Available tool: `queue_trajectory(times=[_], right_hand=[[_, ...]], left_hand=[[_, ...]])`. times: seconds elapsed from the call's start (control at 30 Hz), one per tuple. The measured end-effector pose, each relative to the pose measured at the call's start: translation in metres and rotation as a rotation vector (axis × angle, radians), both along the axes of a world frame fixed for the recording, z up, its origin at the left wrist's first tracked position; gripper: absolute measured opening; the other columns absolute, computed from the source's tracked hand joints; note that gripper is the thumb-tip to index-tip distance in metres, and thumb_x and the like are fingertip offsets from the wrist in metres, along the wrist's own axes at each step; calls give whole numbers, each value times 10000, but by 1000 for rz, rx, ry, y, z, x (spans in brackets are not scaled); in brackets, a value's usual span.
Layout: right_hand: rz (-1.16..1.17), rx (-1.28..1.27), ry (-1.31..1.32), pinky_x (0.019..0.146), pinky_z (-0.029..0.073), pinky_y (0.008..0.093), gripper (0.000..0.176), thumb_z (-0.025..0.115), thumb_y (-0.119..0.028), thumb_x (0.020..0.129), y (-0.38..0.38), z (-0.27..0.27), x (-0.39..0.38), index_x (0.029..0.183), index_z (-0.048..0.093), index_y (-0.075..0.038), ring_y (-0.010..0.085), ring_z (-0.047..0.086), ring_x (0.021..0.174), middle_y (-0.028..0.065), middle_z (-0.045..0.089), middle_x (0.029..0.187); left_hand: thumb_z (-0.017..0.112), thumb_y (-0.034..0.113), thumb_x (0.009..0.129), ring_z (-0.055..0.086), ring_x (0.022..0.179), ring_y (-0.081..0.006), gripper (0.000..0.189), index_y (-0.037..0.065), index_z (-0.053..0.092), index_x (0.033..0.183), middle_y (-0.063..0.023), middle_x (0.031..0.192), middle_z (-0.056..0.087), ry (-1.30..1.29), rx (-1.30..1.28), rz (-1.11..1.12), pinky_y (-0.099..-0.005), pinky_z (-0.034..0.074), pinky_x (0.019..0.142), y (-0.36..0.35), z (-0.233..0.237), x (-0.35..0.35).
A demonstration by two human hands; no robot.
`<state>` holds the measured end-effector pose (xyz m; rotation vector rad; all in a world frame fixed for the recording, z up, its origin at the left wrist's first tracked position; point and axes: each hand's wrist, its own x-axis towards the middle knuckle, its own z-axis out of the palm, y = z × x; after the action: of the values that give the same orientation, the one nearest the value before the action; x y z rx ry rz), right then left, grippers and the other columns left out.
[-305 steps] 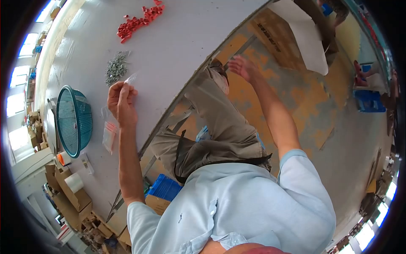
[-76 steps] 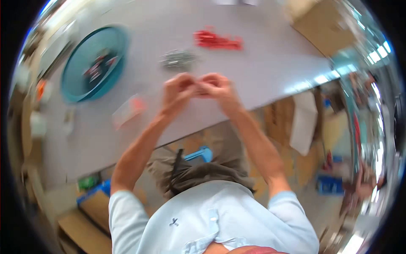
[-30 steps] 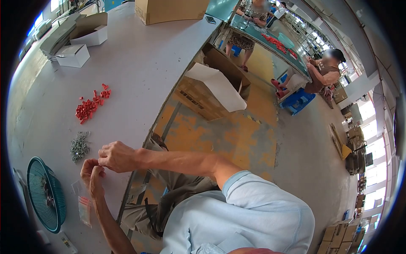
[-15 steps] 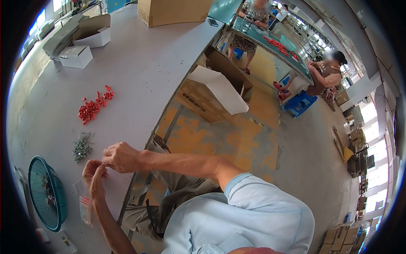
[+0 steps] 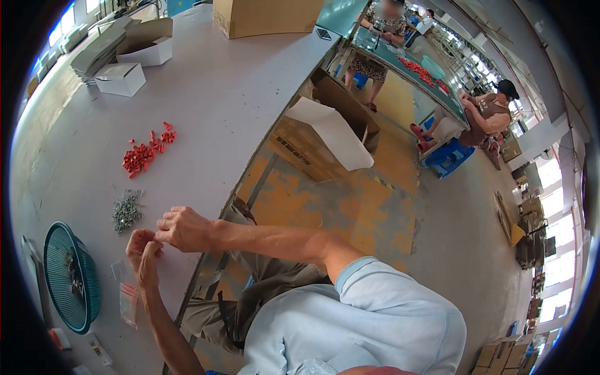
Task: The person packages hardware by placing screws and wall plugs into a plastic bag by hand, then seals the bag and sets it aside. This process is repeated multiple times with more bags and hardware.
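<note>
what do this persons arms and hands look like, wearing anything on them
Both the left hand and the right hand are bare: no gloves, and no watch or ring that I can make out. The right arm is uncovered up to a short light blue shirt sleeve with a stitched hem. The left arm is bare as far as it shows.

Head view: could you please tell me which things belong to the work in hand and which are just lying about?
In hand: left hand, right hand, clear bags, grey screws, red pieces, teal basket.
Lying about: white boxes, cardboard box on the table, carton on the floor.
</note>
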<state>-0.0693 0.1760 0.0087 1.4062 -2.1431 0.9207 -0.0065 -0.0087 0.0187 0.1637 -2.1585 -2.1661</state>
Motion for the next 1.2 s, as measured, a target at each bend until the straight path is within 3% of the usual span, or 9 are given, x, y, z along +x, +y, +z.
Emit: queue_trajectory(times=[0.17, 0.23, 0.33, 0.43, 0.77, 0.97, 1.17, 1.2], right_hand=[[-40, -66, -159, 729, 530, 411, 67, 706, -146, 882, 8, 9, 1, 886, 710, -79, 272, 678, 793, 65, 668, 837], [-42, -161, -511, 699, 532, 437, 108, 715, -138, 889, 12, 15, 6, 880, 699, -32, 306, 685, 773, 123, 685, 860], [71, -316, -681, 658, 531, 404, 109, 744, -113, 883, 11, 8, 0, 898, 712, -10, 285, 684, 737, 129, 700, 834], [124, -300, -765, 645, 528, 370, 96, 765, -80, 858, 13, 8, 0, 886, 722, 0, 245, 674, 711, 131, 702, 795], [139, -237, -763, 640, 530, 363, 115, 779, -97, 859, 17, 4, -7, 866, 715, -1, 207, 683, 723, 121, 700, 782], [157, -330, -874, 640, 532, 355, 105, 766, -87, 858, 20, 8, -2, 872, 708, 0, 211, 676, 711, 124, 698, 781], [145, -348, -760, 639, 534, 345, 51, 732, -35, 839, 20, -1, -3, 854, 697, -1, 216, 673, 708, 118, 697, 786], [149, -361, -733, 642, 534, 328, 34, 719, -8, 853, 21, -2, -3, 880, 701, 4, 180, 672, 732, 107, 705, 810]], left_hand=[[651, 54, 871, 584, 747, -79, 138, 12, 656, 1002, -19, 869, 650, 43, -88, 55, -231, 472, 636, -3, -2, -1], [686, 112, 912, 611, 819, -98, 186, 0, 670, 1060, -21, 919, 669, 118, -172, 76, -241, 484, 709, 2, 5, 3], [710, 132, 945, 627, 888, -107, 201, -4, 676, 1089, -19, 958, 680, 239, -156, -31, -253, 490, 783, 12, 8, 4], [700, 86, 956, 638, 925, -116, 171, -2, 673, 1100, -31, 991, 688, 118, -43, -59, -261, 500, 822, 3, -3, 2], [690, 28, 951, 638, 853, -103, 78, -1, 670, 1021, -42, 935, 692, 89, -36, -142, -254, 510, 817, -1, 2, -1], [687, 30, 955, 612, 860, -80, 45, 4, 652, 967, 0, 952, 629, 69, -82, -116, -236, 482, 772, 0, -9, -1], [686, 24, 955, 595, 861, -73, 45, -1, 651, 966, 10, 924, 600, 86, -179, -100, -225, 471, 773, 5, -5, 1], [685, 19, 952, 593, 853, -72, 43, -2, 651, 969, 12, 920, 594, 72, -156, -96, -223, 468, 768, 6, -7, 1]])
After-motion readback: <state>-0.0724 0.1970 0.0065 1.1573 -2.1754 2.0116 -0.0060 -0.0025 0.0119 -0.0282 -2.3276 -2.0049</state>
